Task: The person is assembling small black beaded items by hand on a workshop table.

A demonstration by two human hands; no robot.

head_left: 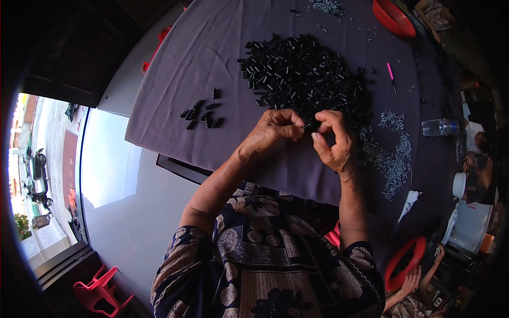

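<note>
My left hand (275,129) and my right hand (334,139) meet over a grey cloth-covered table (212,47), fingertips pinched together on a small black plastic piece (307,126). Just beyond them lies a big heap of small black cylindrical parts (302,74). A small group of the same black parts (201,114) sits to the left of my left hand. To the right of my right hand, thin silver metal pins (395,153) are scattered in a loose pile.
A pink-handled tool (391,72) lies right of the heap. A clear plastic bottle (439,127) lies on its side at the right. Red bowls sit at the top right (392,18) and the lower right (405,262). Another person's hand (411,281) shows at the lower right. A red stool (98,291) stands on the floor.
</note>
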